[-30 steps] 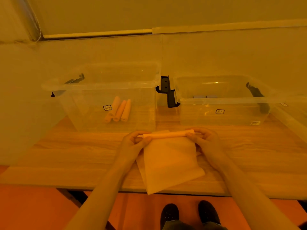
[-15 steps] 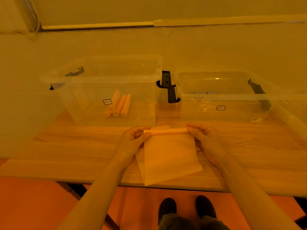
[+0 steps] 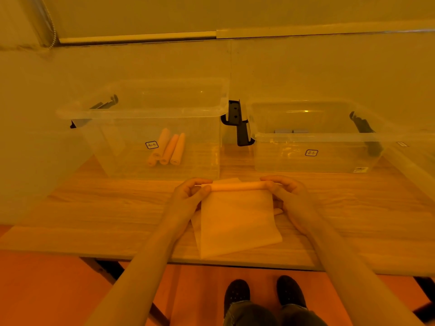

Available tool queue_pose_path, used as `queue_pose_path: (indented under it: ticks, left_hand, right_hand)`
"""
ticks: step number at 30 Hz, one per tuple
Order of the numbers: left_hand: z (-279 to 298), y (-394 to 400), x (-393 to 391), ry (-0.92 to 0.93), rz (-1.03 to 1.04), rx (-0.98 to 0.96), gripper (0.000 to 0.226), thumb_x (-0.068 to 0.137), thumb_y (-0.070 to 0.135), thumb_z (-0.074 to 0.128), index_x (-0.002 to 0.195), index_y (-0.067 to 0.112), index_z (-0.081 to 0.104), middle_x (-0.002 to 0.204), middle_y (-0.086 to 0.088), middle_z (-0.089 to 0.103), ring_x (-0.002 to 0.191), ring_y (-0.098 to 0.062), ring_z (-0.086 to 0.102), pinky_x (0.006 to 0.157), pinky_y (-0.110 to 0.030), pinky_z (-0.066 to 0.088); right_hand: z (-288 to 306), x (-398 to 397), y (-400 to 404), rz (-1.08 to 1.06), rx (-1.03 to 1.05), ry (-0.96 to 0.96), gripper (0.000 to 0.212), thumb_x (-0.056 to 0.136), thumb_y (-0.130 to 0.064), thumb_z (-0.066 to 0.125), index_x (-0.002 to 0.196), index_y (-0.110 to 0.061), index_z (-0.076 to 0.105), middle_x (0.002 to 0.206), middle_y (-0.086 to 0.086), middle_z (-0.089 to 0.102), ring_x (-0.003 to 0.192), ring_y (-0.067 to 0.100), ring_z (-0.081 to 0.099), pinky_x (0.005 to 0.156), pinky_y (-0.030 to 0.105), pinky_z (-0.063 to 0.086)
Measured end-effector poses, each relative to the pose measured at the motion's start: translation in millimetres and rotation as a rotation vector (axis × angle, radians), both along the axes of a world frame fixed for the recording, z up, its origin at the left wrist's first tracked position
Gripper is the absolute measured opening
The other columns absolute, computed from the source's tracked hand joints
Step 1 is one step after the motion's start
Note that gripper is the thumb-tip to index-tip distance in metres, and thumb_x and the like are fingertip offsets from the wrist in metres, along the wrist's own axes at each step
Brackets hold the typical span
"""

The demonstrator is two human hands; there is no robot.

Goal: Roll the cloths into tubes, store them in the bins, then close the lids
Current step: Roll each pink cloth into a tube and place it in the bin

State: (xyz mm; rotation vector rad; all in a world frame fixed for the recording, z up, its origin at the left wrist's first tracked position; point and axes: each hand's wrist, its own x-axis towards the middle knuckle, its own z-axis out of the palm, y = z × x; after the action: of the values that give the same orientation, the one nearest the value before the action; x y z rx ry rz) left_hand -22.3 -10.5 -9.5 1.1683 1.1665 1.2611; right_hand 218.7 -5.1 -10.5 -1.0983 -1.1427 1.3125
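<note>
Head view: both hands, left (image 3: 188, 196) and right (image 3: 288, 196), keep pinching the cloth (image 3: 237, 222), rolling its tube end nearer before the left bin (image 3: 153, 128).

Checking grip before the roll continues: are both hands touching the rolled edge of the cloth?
Touching. The head view shows the left hand and right hand pinching opposite ends of the cloth at its rolled edge.
</note>
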Motion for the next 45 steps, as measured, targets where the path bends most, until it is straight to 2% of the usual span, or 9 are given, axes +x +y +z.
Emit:
queue_pose_path:
  ticks: [4, 7, 12, 19, 23, 26, 35, 41, 45]
  left_hand:
    - [-1.2, 0.9, -1.2, -0.004, 0.003, -0.038, 0.019, 0.091, 0.020, 0.062, 0.109, 0.019, 0.068, 0.091, -0.004, 0.072, 0.079, -0.016, 0.068, 0.061, -0.028, 0.052]
    - [-0.8, 0.8, -1.8, -0.001, -0.009, -0.054, 0.018, 0.090, 0.022, 0.062, 0.107, 0.021, 0.068, 0.095, -0.006, 0.072, 0.084, -0.020, 0.069, 0.066, -0.033, 0.053]
    - [0.9, -1.1, -1.5, -0.020, -0.010, -0.051, 0.017, 0.090, 0.023, 0.061, 0.106, 0.020, 0.068, 0.089, -0.004, 0.072, 0.077, -0.017, 0.069, 0.061, -0.030, 0.053]
    - [-0.4, -2.0, -1.4, 0.032, -0.005, -0.003, 0.013, 0.094, 0.024, 0.057, 0.096, 0.017, 0.067, 0.075, 0.002, 0.068, 0.064, -0.010, 0.063, 0.051, -0.024, 0.047]
    - [-2.9, -0.3, -2.3, 0.032, 0.013, 0.002, 0.013, 0.096, 0.023, 0.055, 0.095, 0.016, 0.066, 0.075, 0.000, 0.066, 0.066, -0.013, 0.061, 0.054, -0.026, 0.047]
    - [-2.3, -1.0, -1.3, 0.035, 0.020, -0.005, 0.014, 0.096, 0.023, 0.054, 0.098, 0.017, 0.066, 0.073, 0.004, 0.067, 0.064, -0.009, 0.061, 0.052, -0.023, 0.047]
    - [-5.1, 1.0, -1.0, 0.099, 0.051, 0.021, 0.019, 0.098, 0.030, 0.050, 0.103, 0.037, 0.067, 0.095, 0.002, 0.066, 0.076, -0.007, 0.060, 0.060, -0.024, 0.047]
    - [-5.9, 1.5, -3.0, 0.161, 0.035, 0.040, 0.020, 0.099, 0.032, 0.049, 0.108, 0.040, 0.065, 0.107, 0.001, 0.066, 0.086, -0.008, 0.061, 0.066, -0.025, 0.046]
    - [-5.9, 1.9, -3.8, 0.181, 0.031, 0.043, 0.020, 0.098, 0.036, 0.049, 0.109, 0.042, 0.064, 0.113, 0.005, 0.065, 0.097, -0.013, 0.062, 0.076, -0.033, 0.051]
  right_hand:
    - [-0.4, -0.7, 0.2, -0.014, 0.005, 0.016, 0.018, 0.091, -0.018, 0.060, 0.105, -0.015, 0.070, 0.093, 0.010, 0.071, 0.076, 0.020, 0.069, 0.053, 0.029, 0.055]
    - [-2.5, 0.3, 1.6, -0.010, -0.005, 0.000, 0.023, 0.088, -0.016, 0.064, 0.111, -0.017, 0.068, 0.098, 0.012, 0.072, 0.083, 0.026, 0.071, 0.060, 0.033, 0.057]
    - [-2.1, 1.0, -0.3, 0.021, -0.004, -0.030, 0.024, 0.089, -0.011, 0.063, 0.112, -0.010, 0.067, 0.097, 0.012, 0.074, 0.082, 0.022, 0.071, 0.063, 0.027, 0.058]
    - [-1.4, 0.3, -0.9, 0.013, 0.028, -0.040, 0.018, 0.086, -0.018, 0.064, 0.103, -0.018, 0.071, 0.093, 0.011, 0.074, 0.080, 0.023, 0.070, 0.065, 0.032, 0.058]
    - [0.5, -1.2, -1.2, -0.006, 0.004, 0.024, 0.017, 0.095, -0.018, 0.051, 0.096, -0.016, 0.069, 0.084, 0.003, 0.074, 0.076, 0.014, 0.070, 0.065, 0.026, 0.057]
    - [0.8, -0.4, -1.1, 0.004, -0.010, 0.041, 0.019, 0.095, -0.019, 0.050, 0.098, -0.014, 0.068, 0.087, 0.005, 0.075, 0.081, 0.017, 0.071, 0.066, 0.026, 0.058]
    - [0.5, 0.5, -1.7, 0.001, 0.000, 0.004, 0.018, 0.094, -0.014, 0.053, 0.101, -0.016, 0.069, 0.093, 0.005, 0.073, 0.084, 0.015, 0.069, 0.070, 0.025, 0.058]
    - [0.7, 0.7, -1.1, -0.012, -0.009, 0.001, 0.017, 0.092, -0.014, 0.056, 0.102, -0.014, 0.069, 0.102, 0.011, 0.071, 0.089, 0.020, 0.067, 0.075, 0.029, 0.057]
    - [1.8, -0.5, -0.9, -0.034, -0.001, -0.030, 0.015, 0.092, -0.011, 0.057, 0.100, -0.012, 0.069, 0.090, 0.006, 0.072, 0.077, 0.012, 0.067, 0.064, 0.021, 0.057]
